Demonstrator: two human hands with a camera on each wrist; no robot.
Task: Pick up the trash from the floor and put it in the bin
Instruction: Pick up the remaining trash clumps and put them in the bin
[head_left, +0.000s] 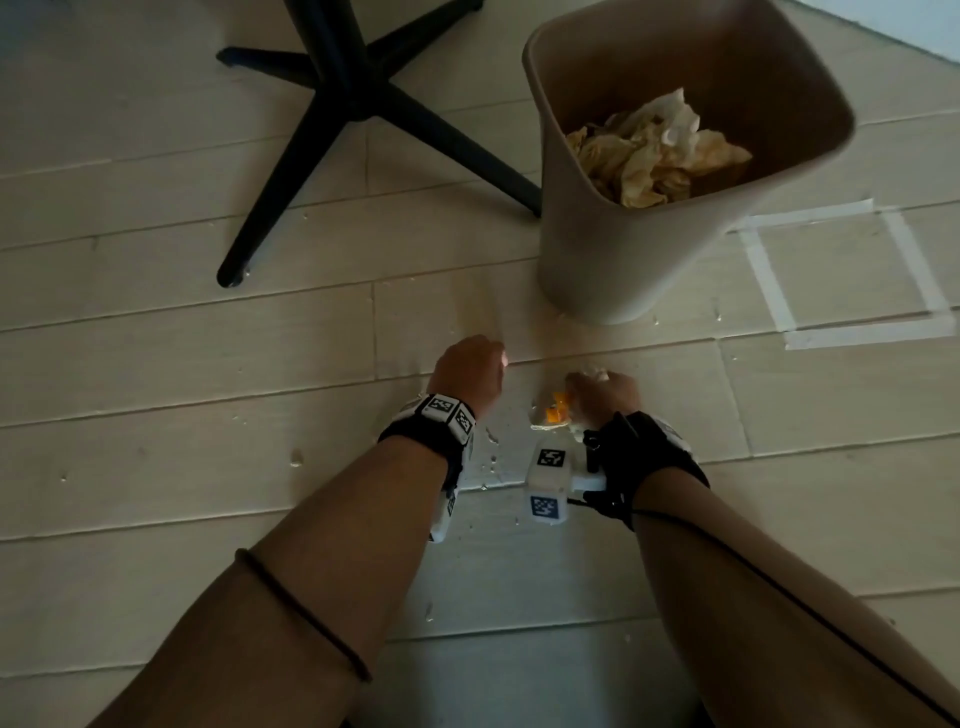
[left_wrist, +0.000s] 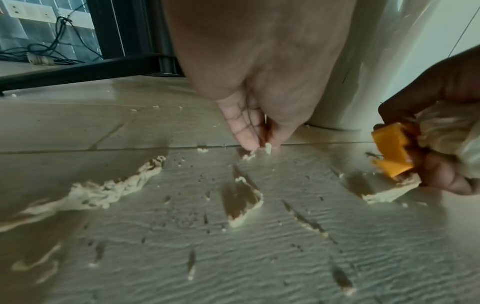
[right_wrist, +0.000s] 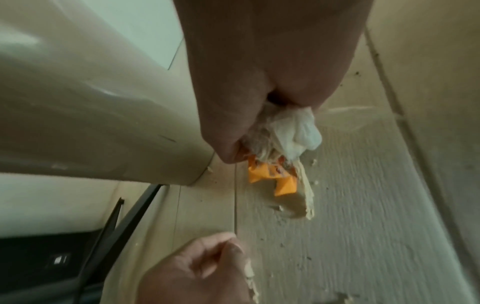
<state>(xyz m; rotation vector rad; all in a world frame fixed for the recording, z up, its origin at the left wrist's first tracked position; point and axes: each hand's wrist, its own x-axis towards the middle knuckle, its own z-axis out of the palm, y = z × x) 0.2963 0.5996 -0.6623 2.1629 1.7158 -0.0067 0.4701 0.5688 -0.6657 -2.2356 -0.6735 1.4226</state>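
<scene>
On the pale wood floor, in front of the beige bin (head_left: 623, 249), are both my hands. My right hand (head_left: 602, 395) grips a wad of trash low over the boards: white crumpled tissue (right_wrist: 293, 133) with an orange wrapper (right_wrist: 270, 176) sticking out below. My left hand (left_wrist: 262, 144) is beside it, fingertips down at the floor, pinching a small paper scrap (left_wrist: 268, 148). Several torn paper scraps (left_wrist: 103, 191) lie on the boards near the hands. Crumpled paper (head_left: 654, 150) fills the bottom of the bin.
A black star-shaped chair base (head_left: 353, 93) stands on the floor left of the bin. A square of white tape (head_left: 914, 260) marks the floor to the bin's right. Cables and a black frame (left_wrist: 78, 67) lie far behind the left hand.
</scene>
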